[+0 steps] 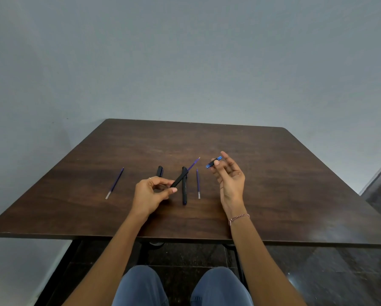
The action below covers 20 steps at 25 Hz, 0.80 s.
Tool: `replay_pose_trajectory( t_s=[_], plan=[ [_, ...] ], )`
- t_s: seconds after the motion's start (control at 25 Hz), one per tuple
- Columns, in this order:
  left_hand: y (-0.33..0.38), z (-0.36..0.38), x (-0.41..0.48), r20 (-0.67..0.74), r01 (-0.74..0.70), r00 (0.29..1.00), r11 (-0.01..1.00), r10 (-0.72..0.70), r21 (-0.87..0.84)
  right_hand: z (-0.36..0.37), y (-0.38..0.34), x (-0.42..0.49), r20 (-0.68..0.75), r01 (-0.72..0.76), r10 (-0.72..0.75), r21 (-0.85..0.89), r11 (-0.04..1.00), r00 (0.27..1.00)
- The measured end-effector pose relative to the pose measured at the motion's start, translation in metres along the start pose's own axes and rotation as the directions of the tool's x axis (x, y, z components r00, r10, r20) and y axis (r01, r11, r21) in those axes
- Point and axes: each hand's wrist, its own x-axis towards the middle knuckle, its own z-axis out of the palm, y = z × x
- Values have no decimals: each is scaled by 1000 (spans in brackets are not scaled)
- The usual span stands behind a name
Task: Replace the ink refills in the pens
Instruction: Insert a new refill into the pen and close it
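Pen barrel (pixel 179 180), refill (pixel 194 163) protruding, was pinched in the left hand (pixel 150 193); its unscrewed tip section (pixel 213 162) was gripped by the right hand (pixel 229 175). Refill withdrawal was judged next.

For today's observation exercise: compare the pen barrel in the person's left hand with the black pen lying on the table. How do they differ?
The held barrel is lifted and slanted, gripped by the left hand; the lying pen rests flat on the table, untouched. The held barrel has a purple refill sticking out of its far end; the lying pen shows none. The held barrel crosses over the lying pen. Both are slim and black.
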Motion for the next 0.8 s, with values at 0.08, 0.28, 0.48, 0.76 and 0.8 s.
replay_pose_trajectory(
  t_s=[0.08,0.28,0.48,0.76,0.8],
  plan=[
    [1,0,0,22,-35,999,998,34,51,0,-1,1,-7,4,-3,10,1000,1000],
    [2,0,0,27,-25,999,999,24,39,-2,-2,2,-44,64,-61,78,995,997],
    [5,0,-1,31,-25,999,998,23,56,-2,-1,3,-32,75,-73,63,995,997],
    [5,-1,-1,23,-27,999,998,26,48,1,3,2,38,120,-116,-130,984,993],
    [5,0,-1,22,-25,999,998,24,50,0,2,2,22,121,-119,-109,987,993]
  ],
)
